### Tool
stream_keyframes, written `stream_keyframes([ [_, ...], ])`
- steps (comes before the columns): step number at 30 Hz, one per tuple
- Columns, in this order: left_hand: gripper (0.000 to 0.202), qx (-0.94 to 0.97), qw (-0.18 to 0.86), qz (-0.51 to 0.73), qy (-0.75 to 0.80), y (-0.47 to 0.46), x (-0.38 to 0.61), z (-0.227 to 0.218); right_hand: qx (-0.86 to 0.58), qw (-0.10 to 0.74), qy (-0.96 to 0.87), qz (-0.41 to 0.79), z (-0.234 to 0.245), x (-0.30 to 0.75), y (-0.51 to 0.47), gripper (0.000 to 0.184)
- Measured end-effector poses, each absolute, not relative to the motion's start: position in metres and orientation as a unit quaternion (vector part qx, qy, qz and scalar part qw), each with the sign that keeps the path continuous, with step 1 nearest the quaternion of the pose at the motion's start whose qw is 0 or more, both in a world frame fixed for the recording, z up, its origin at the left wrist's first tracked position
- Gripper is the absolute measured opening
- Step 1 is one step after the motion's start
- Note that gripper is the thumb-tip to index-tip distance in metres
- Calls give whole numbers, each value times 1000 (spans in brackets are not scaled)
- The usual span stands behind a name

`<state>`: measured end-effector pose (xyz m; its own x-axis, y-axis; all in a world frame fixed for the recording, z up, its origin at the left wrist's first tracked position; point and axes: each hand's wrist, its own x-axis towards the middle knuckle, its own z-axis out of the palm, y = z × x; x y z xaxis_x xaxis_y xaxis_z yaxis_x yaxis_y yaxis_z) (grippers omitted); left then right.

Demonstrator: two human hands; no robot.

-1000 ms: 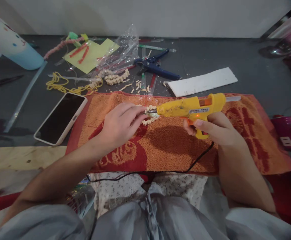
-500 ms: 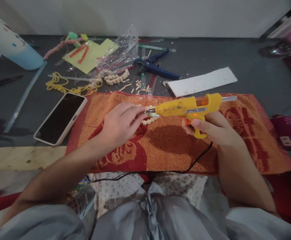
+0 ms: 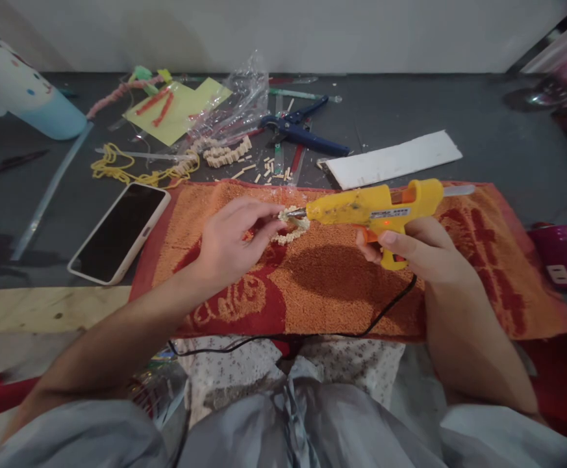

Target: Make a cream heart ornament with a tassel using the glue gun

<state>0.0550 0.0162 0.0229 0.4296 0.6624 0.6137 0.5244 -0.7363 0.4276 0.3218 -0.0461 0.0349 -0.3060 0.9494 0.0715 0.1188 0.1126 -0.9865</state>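
In the head view my right hand (image 3: 422,250) is wrapped round the handle of a yellow glue gun (image 3: 349,206), with fingers at its orange trigger. A clear glue stick (image 3: 459,190) sticks out of the gun's rear. The metal nozzle points left at a small ring of pale wooden pieces (image 3: 291,238); whether it touches the ring I cannot tell. My left hand (image 3: 234,240) pinches the ring's left edge between thumb and fingertips, above the orange and red towel (image 3: 346,279). The fingertips partly cover that edge.
A phone (image 3: 120,233) lies left of the towel. Behind are a blue cutter tool (image 3: 307,133), a white strip (image 3: 395,159), short stick pieces (image 3: 271,170), yellow string (image 3: 117,166) and clear plastic wrap (image 3: 244,97). The gun's black cord (image 3: 385,309) crosses the towel's front.
The glue gun has moved slightly right in my right hand, its nozzle drawing back from my left fingertips. More of the wooden ring now shows.
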Motion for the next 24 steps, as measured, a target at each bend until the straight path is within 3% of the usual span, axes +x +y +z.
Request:
stream_keyframes([
  [11,13,813,163,414,376,17,55,21,-409,433,-618,514,34,322,-48,31],
  [24,16,811,177,415,373,17,55,21,-397,448,-592,539,32,321,-47,29],
])
